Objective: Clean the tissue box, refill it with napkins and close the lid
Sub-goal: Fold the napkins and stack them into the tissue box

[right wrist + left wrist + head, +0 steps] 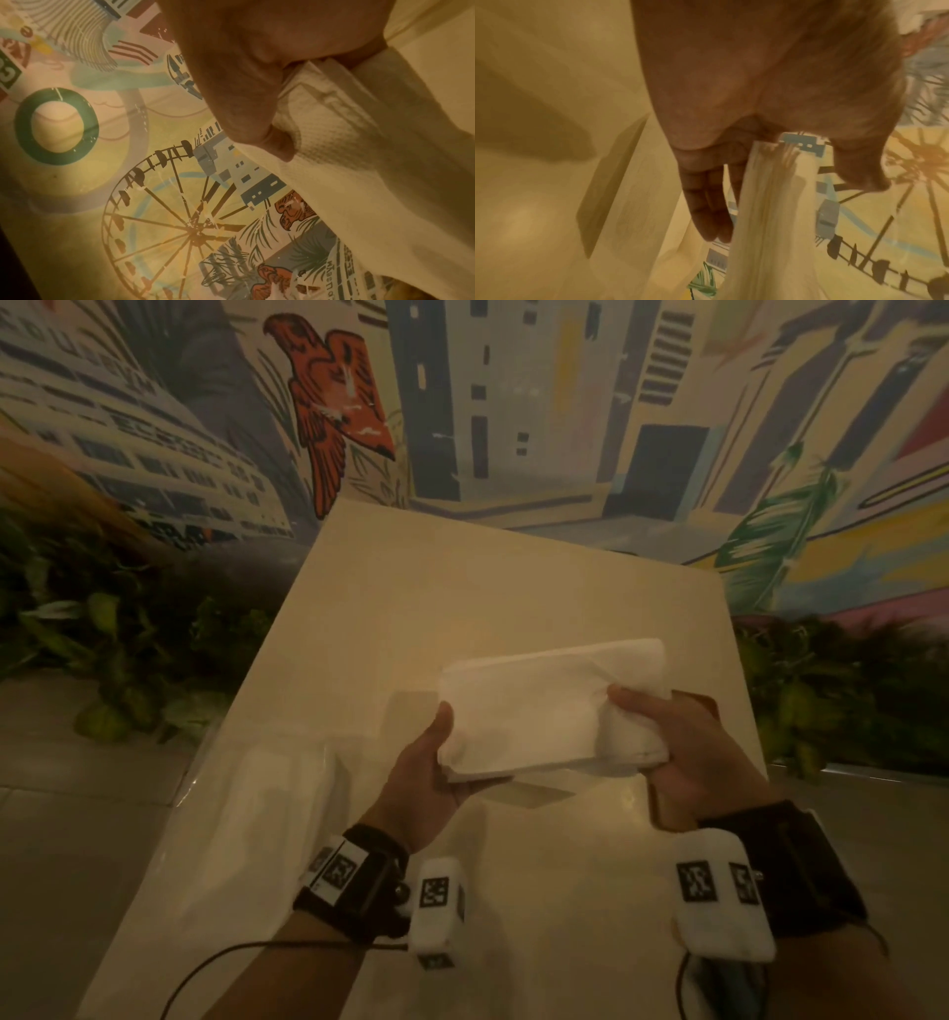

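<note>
I hold a thick stack of white napkins (544,706) with both hands above the cream table (462,588). My left hand (421,773) grips its left end, thumb on top and fingers (706,203) straight underneath. My right hand (683,752) grips the right end, its thumb (257,125) pressing into the napkins (359,162), which fold over there. The napkins' edge (770,223) shows in the left wrist view. Under the stack lies a cream box-like shape (534,796), mostly hidden; the left wrist view shows it as a flat block (613,182), blurred.
A clear plastic wrapper with white napkins (272,814) lies at the table's front left. A painted mural wall (513,403) stands behind the table. Green plants (102,634) line the floor on both sides.
</note>
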A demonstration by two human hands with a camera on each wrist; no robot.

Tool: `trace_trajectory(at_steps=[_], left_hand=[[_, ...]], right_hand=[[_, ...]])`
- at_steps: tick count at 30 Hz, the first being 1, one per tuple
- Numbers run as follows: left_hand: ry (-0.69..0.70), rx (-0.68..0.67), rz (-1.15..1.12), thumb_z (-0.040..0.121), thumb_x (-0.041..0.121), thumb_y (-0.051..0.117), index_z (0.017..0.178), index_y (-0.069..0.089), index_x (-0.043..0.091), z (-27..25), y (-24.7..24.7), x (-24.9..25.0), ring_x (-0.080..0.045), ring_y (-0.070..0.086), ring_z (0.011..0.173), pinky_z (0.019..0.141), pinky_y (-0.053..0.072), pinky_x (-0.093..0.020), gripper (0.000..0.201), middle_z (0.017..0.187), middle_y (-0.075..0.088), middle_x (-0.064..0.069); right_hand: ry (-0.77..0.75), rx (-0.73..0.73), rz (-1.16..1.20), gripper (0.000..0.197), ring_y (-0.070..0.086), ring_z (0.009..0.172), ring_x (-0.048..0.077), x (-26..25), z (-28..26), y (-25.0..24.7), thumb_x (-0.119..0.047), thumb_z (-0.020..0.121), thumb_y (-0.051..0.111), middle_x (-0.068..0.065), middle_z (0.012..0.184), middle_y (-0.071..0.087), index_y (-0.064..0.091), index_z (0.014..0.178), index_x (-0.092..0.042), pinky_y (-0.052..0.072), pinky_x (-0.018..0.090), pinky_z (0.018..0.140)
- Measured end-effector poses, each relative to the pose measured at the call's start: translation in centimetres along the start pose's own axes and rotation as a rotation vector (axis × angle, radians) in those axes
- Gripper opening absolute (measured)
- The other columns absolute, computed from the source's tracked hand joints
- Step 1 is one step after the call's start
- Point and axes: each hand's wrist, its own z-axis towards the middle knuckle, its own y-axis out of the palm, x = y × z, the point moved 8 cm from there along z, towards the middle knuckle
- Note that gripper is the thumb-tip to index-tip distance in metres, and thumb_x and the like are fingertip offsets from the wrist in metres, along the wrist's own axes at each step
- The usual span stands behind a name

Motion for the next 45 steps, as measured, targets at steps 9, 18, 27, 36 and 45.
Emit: trace_trajectory(at_steps=[9, 18, 27, 36, 45], left_hand=[[-0.008, 0.121, 0.618, 0.082, 0.025, 0.073, 0.115, 0.064, 0.004, 3.5, -1.8, 2.7, -0.024, 0.070, 0.097, 0.083, 0.057, -0.038, 0.041, 0.110, 0.072, -0.010], [-0.056, 0.089, 0.864, 0.082, 0.022, 0.073, 0.112, 0.066, 0.008, 5.9, -0.9, 3.7, -0.022, 0.069, 0.095, 0.078, 0.057, -0.032, 0.034, 0.105, 0.072, -0.006], [0.048, 0.216, 1.189, 0.083, 0.030, 0.071, 0.116, 0.063, 0.010, 7.4, -1.3, 4.4, -0.020, 0.064, 0.093, 0.077, 0.055, -0.034, 0.039, 0.107, 0.067, -0.004], [0.141, 0.341, 1.627, 0.088, 0.030, 0.064, 0.141, 0.038, 0.009, 7.4, -0.6, 4.5, -0.031, 0.053, 0.118, 0.094, 0.041, -0.030, 0.062, 0.130, 0.055, -0.014], [0.358, 0.111, 1.903, 0.083, 0.012, 0.068, 0.121, 0.057, 0.022, 7.2, 3.0, 3.9, -0.020, 0.053, 0.112, 0.091, 0.049, -0.033, 0.041, 0.125, 0.053, 0.001]], right_hand=[[-0.031, 0.053, -0.185, 0.035, 0.072, 0.092, 0.025, 1.3, 1.6, -1.4, -0.007, 0.080, 0.075, 0.011, 0.106, 0.073, 0.066, 0.113, -0.004, 0.060, 0.036, 0.071], [-0.032, 0.053, -0.250, 0.041, 0.069, 0.087, 0.017, 1.6, 3.3, -2.7, 0.008, 0.071, 0.078, 0.006, 0.101, 0.071, 0.066, 0.109, -0.003, 0.059, 0.023, 0.059], [-0.144, 0.161, -0.361, 0.047, 0.064, 0.101, 0.023, 3.0, 6.3, -4.1, -0.002, 0.081, 0.073, 0.009, 0.116, 0.066, 0.054, 0.122, -0.012, 0.057, 0.038, 0.080], [-0.302, 0.219, -1.038, 0.060, 0.054, 0.115, 0.029, 3.3, 7.1, -0.8, -0.012, 0.086, 0.068, 0.014, 0.127, 0.054, 0.036, 0.137, -0.008, 0.041, 0.026, 0.087], [-0.572, -0.081, -1.441, 0.055, 0.046, 0.116, 0.025, 3.1, 6.4, 2.2, -0.006, 0.075, 0.074, 0.004, 0.129, 0.051, 0.057, 0.126, -0.021, 0.046, 0.041, 0.098]])
